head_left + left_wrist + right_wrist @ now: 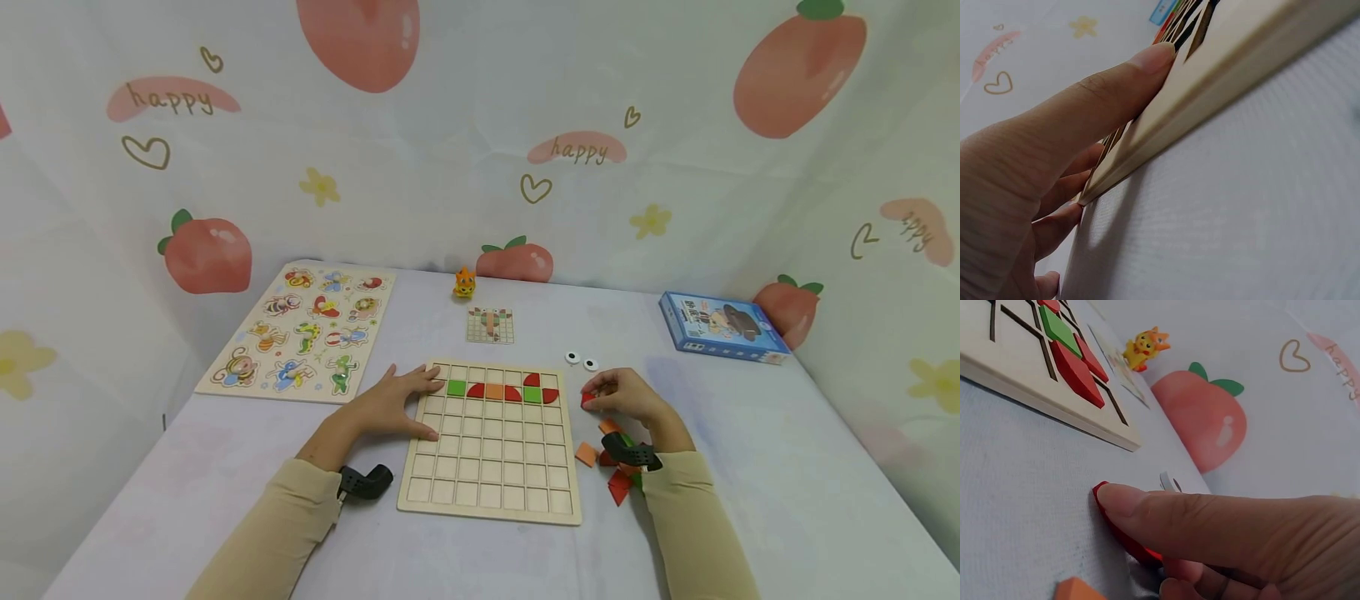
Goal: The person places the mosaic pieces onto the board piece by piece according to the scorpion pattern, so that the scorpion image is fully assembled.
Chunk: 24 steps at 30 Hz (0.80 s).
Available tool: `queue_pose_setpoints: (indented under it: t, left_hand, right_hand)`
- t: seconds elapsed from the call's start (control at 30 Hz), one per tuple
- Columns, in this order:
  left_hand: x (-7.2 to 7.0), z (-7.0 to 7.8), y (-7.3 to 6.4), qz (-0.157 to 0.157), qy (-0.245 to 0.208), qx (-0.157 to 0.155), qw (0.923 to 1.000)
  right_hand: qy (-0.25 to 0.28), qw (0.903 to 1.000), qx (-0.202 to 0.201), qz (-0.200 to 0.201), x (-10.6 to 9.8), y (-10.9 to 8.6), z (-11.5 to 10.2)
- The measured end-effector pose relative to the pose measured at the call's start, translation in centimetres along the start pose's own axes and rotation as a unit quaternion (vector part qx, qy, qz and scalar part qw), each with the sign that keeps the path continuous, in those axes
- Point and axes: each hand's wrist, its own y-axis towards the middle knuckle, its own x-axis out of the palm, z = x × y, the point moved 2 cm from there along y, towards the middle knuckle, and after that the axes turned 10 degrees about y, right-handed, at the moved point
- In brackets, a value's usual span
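Note:
A wooden grid board lies flat on the table, with red, green and orange pieces along its upper rows. My left hand rests on the board's upper left edge, thumb and fingers spread; in the left wrist view the thumb lies over the rim. Right of the board, my right hand pinches a red piece at the table surface. Beneath the right wrist lies a pile of loose red, orange and green pieces, including an orange square and a red piece.
Two round eye pieces lie above the right hand. A small pattern card and an orange-yellow figurine are behind the board. An insect puzzle board lies at the left; a blue box sits at the back right.

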Motion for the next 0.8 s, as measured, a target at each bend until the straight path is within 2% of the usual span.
queue_pose_setpoints:
  t: [0.4, 0.6, 0.7, 0.8]
  left_hand:
    - [0.1, 0.0, -0.1, 0.001, 0.004, -0.002, 1.0]
    - [0.0, 0.1, 0.0, 0.002, 0.004, 0.0, 1.0]
    - [0.1, 0.0, 0.0, 0.001, 0.004, -0.001, 1.0]
    - [0.1, 0.0, 0.0, 0.002, 0.003, -0.002, 1.0]
  right_hand:
    - [-0.012, 0.9998, -0.016, -0.003, 0.2, -0.2, -0.3]
    - [-0.022, 0.999, -0.022, -0.03, 0.2, -0.1, -0.7]
    - [-0.029, 0.9988, -0.011, -0.037, 0.3, 0.1, -0.9]
    - [-0.03, 0.9992, -0.002, -0.025, 0.4, 0.2, -1.3]
